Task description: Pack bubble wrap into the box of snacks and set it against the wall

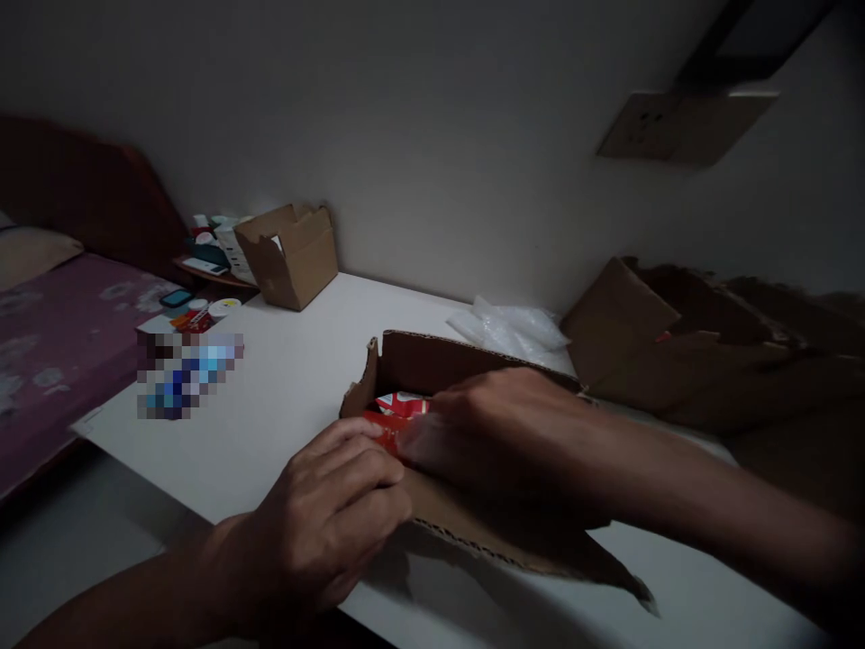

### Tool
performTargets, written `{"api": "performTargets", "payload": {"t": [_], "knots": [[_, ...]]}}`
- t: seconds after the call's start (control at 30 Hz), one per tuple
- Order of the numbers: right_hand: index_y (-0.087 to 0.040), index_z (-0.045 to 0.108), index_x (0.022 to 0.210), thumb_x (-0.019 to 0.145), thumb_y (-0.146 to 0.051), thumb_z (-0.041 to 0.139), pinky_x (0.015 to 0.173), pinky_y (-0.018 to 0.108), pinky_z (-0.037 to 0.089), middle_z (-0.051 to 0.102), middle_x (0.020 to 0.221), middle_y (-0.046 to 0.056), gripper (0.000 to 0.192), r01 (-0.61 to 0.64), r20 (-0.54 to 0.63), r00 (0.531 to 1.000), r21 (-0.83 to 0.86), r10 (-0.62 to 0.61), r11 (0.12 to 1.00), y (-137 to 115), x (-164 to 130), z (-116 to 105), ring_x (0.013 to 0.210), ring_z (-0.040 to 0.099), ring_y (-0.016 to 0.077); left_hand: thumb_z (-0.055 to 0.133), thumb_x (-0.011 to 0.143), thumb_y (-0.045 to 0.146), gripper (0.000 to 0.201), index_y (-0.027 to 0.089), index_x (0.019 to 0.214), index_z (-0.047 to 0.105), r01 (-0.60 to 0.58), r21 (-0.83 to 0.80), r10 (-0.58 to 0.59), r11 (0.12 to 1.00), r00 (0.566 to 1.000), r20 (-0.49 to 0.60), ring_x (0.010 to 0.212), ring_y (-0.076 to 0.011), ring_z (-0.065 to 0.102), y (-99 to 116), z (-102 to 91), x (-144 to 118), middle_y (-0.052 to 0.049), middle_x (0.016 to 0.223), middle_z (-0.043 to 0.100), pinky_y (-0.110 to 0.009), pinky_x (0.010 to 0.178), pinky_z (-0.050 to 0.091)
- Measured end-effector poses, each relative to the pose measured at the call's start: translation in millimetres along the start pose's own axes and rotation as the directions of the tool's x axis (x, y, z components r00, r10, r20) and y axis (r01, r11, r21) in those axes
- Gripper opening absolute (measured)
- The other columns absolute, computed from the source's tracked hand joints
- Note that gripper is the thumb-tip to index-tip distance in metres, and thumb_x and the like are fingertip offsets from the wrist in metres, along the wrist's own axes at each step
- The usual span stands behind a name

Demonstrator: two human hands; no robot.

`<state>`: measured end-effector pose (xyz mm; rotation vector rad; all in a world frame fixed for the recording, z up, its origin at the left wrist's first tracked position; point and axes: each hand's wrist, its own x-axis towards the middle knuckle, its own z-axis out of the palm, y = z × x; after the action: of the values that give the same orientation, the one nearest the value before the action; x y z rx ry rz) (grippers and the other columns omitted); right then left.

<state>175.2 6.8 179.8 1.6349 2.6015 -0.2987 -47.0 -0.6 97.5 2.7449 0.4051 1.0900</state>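
An uncovered cardboard box [473, 516] with torn, ragged edges stands on the white table, its near flap folded outward. Inside it lie a red packet [390, 434] and another red-and-white wrapper [400, 404]. My left hand [338, 514] is closed over the near left edge of the box, its fingertips by the red packet. Down in the box is my right hand [500, 424], its back upward and beside the red packet. Motion blurs its fingers and the box partly hides them, so I cannot see what they hold.
The white table [290, 388] meets the wall. Another cardboard box [297, 257] stands at the far left, and a larger one [676, 351] at the right. Clear plastic wrap [514, 324] lies behind. Small packets [193, 320] sit near the bed [74, 333]. Sockets [682, 126] are on the wall.
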Motion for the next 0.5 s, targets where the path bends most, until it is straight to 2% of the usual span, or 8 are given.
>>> {"api": "performTargets", "payload": {"t": [0.07, 0.1, 0.2, 0.3, 0.37, 0.43, 0.47, 0.5], "knots": [[-0.020, 0.058, 0.051, 0.074, -0.010, 0.062, 0.050, 0.026, 0.033, 0.056, 0.048, -0.002, 0.026, 0.044, 0.197, 0.980, -0.060, -0.031, 0.997, -8, 16, 9, 0.041, 0.042, 0.0091, 0.046, 0.085, 0.003, 0.025, 0.019, 0.098, 0.060, -0.011, -0.016, 0.011, 1.000, 1.000, -0.024, 0.079, -0.0174, 0.058, 0, -1.4, 3, -0.005, 0.085, 0.065, -0.046, 0.094, 0.052], [-0.020, 0.058, 0.050, 0.072, -0.008, 0.063, 0.050, 0.026, 0.034, 0.057, 0.047, -0.002, 0.025, 0.067, 0.251, 0.967, -0.046, -0.053, 0.997, -10, 22, 14, 0.041, 0.043, 0.0092, 0.045, 0.085, 0.003, 0.025, 0.019, 0.098, 0.059, -0.021, -0.024, 0.020, 1.000, 0.999, -0.027, 0.078, -0.0172, 0.058, 0, -2.1, 4, -0.005, 0.085, 0.065, -0.045, 0.094, 0.052], [-0.020, 0.061, 0.052, 0.070, -0.006, 0.066, 0.051, 0.024, 0.035, 0.060, 0.050, -0.003, 0.024, 0.096, 0.256, 0.963, -0.007, -0.091, 0.995, -11, 32, 30, 0.044, 0.046, 0.0093, 0.047, 0.083, 0.002, 0.025, 0.017, 0.098, 0.059, -0.056, -0.040, 0.055, 0.998, 0.998, -0.009, 0.080, -0.0168, 0.059, -1, -2.7, 7, -0.005, 0.085, 0.064, -0.044, 0.095, 0.052], [-0.020, 0.063, 0.052, 0.075, -0.008, 0.067, 0.049, 0.025, 0.035, 0.060, 0.048, -0.002, 0.026, 0.041, 0.230, 0.972, 0.010, -0.042, 0.999, -10, 35, 32, 0.040, 0.045, 0.0092, 0.047, 0.082, 0.001, 0.025, 0.016, 0.097, 0.060, -0.062, -0.045, 0.061, 0.997, 0.998, -0.024, 0.083, -0.0169, 0.059, -2, -1.9, 8, -0.005, 0.087, 0.063, -0.044, 0.099, 0.050], [-0.021, 0.071, 0.062, 0.079, -0.016, 0.068, 0.049, 0.025, 0.037, 0.065, 0.054, 0.000, 0.018, 0.023, 0.135, 0.990, 0.114, -0.039, 0.993, -3, 26, 19, 0.043, 0.050, 0.0110, 0.051, 0.082, 0.001, 0.026, 0.016, 0.101, 0.060, -0.054, -0.004, 0.053, 0.999, 0.993, -0.103, 0.094, -0.0192, 0.060, -3, -1.7, 6, -0.006, 0.093, 0.063, -0.046, 0.104, 0.048], [-0.024, 0.078, 0.082, 0.081, -0.028, 0.068, 0.053, 0.026, 0.044, 0.073, 0.070, 0.002, 0.011, 0.005, -0.076, 0.997, 0.288, 0.017, 0.958, 12, 1, 2, 0.054, 0.061, 0.0151, 0.059, 0.081, 0.003, 0.033, 0.018, 0.109, 0.059, 0.009, 0.058, 0.005, 0.998, 0.971, -0.240, 0.113, -0.0238, 0.057, -8, -2.6, -2, -0.008, 0.107, 0.062, -0.049, 0.108, 0.046], [-0.025, 0.079, 0.090, 0.079, -0.033, 0.070, 0.056, 0.027, 0.048, 0.076, 0.078, 0.003, 0.017, -0.021, -0.224, 0.968, 0.385, 0.116, 0.923, 24, -18, -4, 0.062, 0.066, 0.0177, 0.063, 0.080, 0.004, 0.039, 0.020, 0.115, 0.057, 0.063, 0.070, -0.037, 0.996, 0.947, -0.318, 0.120, -0.0255, 0.055, -11, -3.2, -8, -0.008, 0.115, 0.060, -0.049, 0.110, 0.045], [-0.026, 0.080, 0.094, 0.077, -0.039, 0.071, 0.059, 0.029, 0.051, 0.077, 0.084, 0.004, 0.023, -0.042, -0.361, 0.901, 0.477, 0.239, 0.878, 37, -41, -7, 0.068, 0.068, 0.0201, 0.067, 0.079, 0.005, 0.046, 0.022, 0.121, 0.055, 0.128, 0.058, -0.097, 0.990, 0.919, -0.382, 0.125, -0.0264, 0.053, -16, -3.3, -17, -0.009, 0.122, 0.058, -0.050, 0.110, 0.045]]}}
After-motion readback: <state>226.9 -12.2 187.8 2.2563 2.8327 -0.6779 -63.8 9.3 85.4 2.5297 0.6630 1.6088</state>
